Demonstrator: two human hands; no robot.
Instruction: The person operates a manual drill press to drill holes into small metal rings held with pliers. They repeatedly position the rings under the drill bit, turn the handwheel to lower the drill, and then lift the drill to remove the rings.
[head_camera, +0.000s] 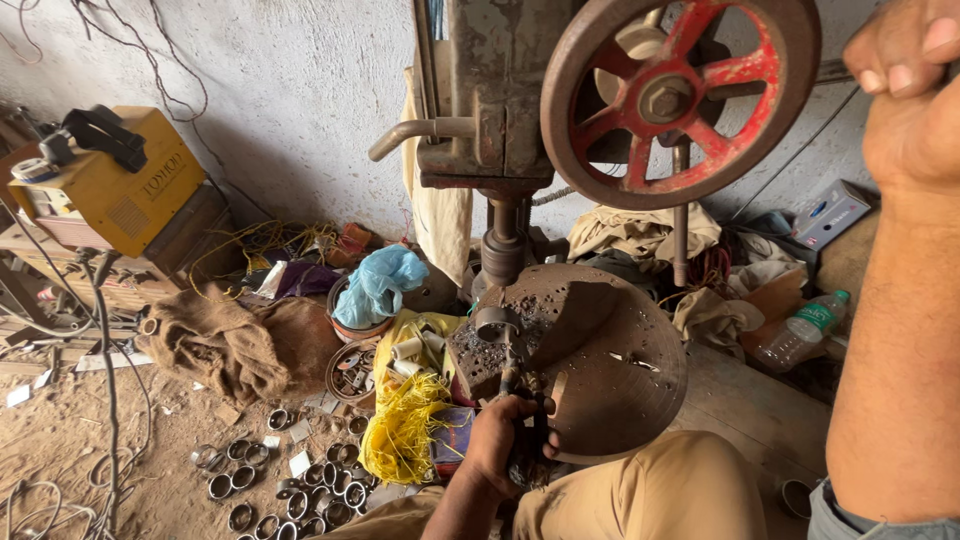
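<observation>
Left hand (500, 440) fingers grip tool (512, 385) holding ring (495, 322) under drill; right hand (905, 75) fist on lever.

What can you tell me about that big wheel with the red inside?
The wheel is large and round, mounted upright on the side of a worn grey machine near the top of the view. Its thick outer rim looks like rusty brown metal. Inside, curved red spokes, chipped and dirty, run to a hub with a big nut in the middle. No hand touches it; the right hand is raised just beside its rim.
</observation>
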